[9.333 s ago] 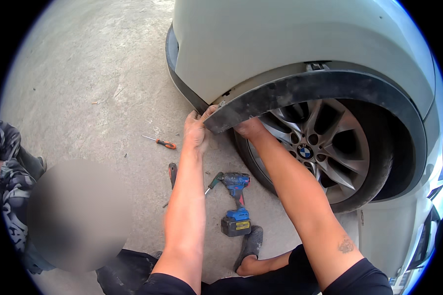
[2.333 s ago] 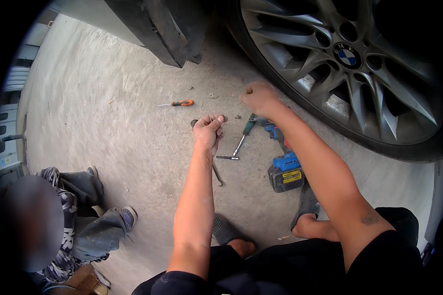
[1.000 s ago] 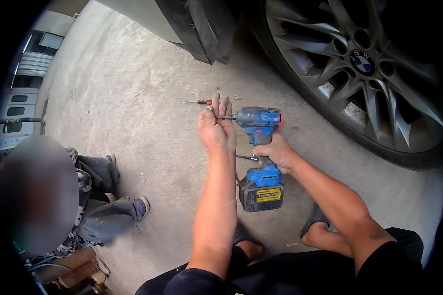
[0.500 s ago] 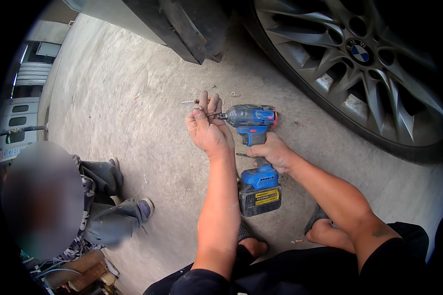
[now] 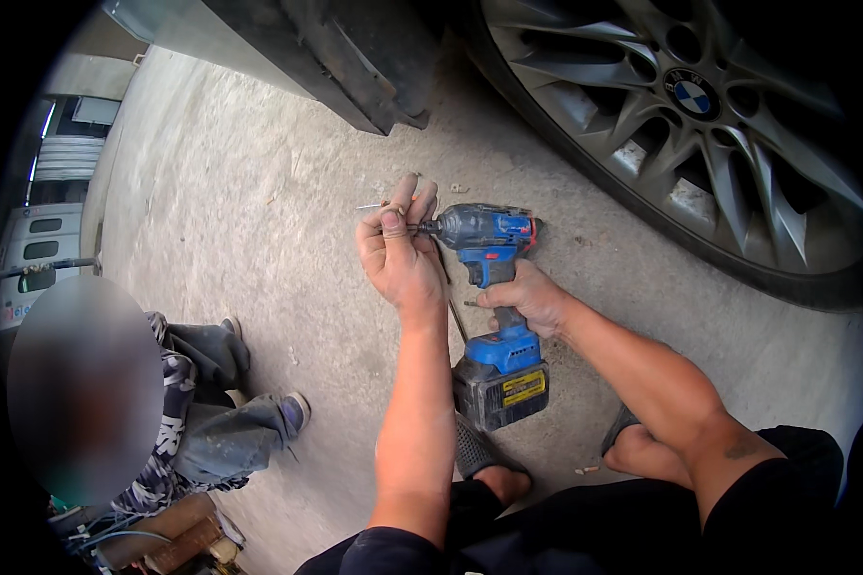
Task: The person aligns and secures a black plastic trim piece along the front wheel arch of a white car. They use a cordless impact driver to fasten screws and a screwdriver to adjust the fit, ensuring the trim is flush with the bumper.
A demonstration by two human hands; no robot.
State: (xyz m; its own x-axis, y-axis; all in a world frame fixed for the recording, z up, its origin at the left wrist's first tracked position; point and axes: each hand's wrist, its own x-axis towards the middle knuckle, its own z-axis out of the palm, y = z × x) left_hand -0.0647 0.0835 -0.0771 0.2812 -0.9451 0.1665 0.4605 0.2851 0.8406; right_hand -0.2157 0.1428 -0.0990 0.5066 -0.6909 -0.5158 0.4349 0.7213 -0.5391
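My right hand (image 5: 530,299) wraps the blue impact driver (image 5: 494,228), aimed toward nine o'clock, where my left hand (image 5: 403,259) pinches its bit (image 5: 419,228), seemingly for steadiness.

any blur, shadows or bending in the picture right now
Head view, middle: the drill looks fairly sharp; head view, left: an oval blur masks the head of the co-worker, and the edge of the floor bows; head view, top: deep shadow fills the gap between dark panel and wheel; head view, corners: solid black.
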